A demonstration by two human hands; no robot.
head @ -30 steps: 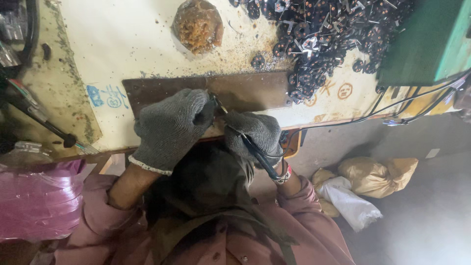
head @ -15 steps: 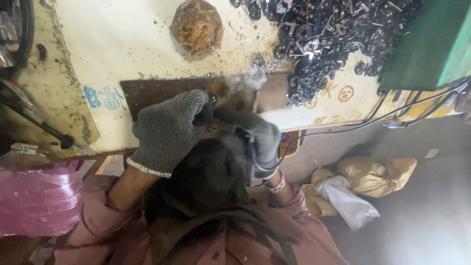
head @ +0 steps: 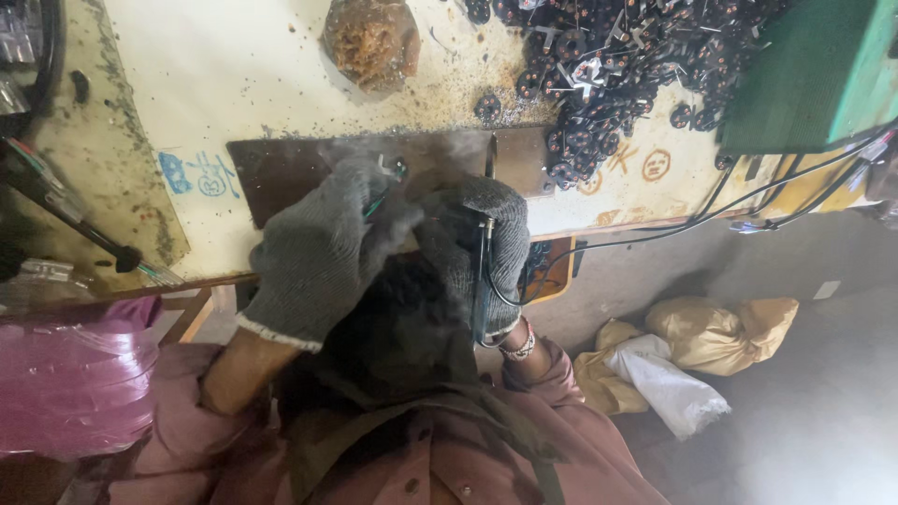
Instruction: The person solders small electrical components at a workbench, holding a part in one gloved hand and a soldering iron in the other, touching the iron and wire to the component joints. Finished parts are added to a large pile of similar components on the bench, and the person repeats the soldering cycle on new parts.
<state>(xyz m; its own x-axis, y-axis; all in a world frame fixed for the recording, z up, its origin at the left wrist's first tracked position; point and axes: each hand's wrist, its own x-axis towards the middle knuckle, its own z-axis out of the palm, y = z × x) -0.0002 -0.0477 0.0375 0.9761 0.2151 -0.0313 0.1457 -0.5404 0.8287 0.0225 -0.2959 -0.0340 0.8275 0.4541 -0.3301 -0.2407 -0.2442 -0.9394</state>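
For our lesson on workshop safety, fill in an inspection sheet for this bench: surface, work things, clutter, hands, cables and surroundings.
Surface: pale bench top, stained, gritty.
Work things: brown metal plate; thin tool in the right hand; small part at the left fingertips; faint smoke above.
Clutter: heap of small dark parts; brown lump.
Hands: left hand and right hand, both in grey knit gloves.
Cables: black cables off the bench edge.
Surroundings: green box; sacks on the floor; pink bag.

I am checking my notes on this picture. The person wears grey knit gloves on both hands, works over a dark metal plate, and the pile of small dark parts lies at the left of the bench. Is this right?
Not quite. In the head view the pile of small dark parts lies at the right of the bench, next to the green box. The gloved left hand and right hand do work over the dark metal plate.
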